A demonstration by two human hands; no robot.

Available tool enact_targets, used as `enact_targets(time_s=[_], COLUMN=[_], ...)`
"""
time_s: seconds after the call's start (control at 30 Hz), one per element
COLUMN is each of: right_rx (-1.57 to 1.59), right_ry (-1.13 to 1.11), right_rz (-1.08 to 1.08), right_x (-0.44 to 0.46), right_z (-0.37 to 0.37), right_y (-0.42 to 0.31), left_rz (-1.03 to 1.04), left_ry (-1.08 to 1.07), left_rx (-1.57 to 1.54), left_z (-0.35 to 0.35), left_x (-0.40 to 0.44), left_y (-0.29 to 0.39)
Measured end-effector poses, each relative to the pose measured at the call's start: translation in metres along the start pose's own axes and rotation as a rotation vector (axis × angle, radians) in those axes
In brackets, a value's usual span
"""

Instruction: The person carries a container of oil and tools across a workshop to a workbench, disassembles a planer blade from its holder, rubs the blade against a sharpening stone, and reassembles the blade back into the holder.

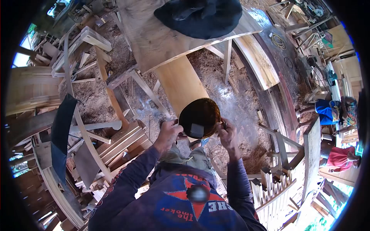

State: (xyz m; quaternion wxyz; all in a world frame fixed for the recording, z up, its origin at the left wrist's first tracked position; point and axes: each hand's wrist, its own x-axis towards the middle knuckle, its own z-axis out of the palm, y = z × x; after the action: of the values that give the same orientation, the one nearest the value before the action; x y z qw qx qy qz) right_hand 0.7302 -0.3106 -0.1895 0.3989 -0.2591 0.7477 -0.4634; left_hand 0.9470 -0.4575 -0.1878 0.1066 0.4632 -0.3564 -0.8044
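A round, dark-lined container [211, 111] with brown stains on its inner wall is held in front of my body, between both hands. My left hand [168, 134] grips its rim on the left side, thumb and fingers pressed together. On the opposite side, my right hand [228, 133] pinches the rim. Inside lies a small grey rectangular block [196, 131]. Behind the container, a light wooden board [181, 79] reaches toward the large wooden tabletop [150, 34].
A black cloth-like item [200, 19] lies on the tabletop. Wooden trestles [227, 61] and stacked boards [125, 142] stand around, with shavings on the floor. Long planks [257, 59] lie to the right. Two people [325, 111] [341, 158] are at the far right.
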Motion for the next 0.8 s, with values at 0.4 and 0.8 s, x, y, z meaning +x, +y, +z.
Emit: enact_targets(time_s=[0.4,0.8], right_rx=[0.061,0.156], right_ry=[-0.039,-0.027], right_rz=[0.003,0.055], right_x=[0.007,0.007], right_z=[-0.001,-0.003], right_y=[-0.002,0.005], left_rz=[0.336,0.779], left_ry=[-0.082,-0.044], left_rx=[0.798,1.535], left_z=[-0.005,0.031], left_x=[0.003,0.027], left_y=[0.022,0.076])
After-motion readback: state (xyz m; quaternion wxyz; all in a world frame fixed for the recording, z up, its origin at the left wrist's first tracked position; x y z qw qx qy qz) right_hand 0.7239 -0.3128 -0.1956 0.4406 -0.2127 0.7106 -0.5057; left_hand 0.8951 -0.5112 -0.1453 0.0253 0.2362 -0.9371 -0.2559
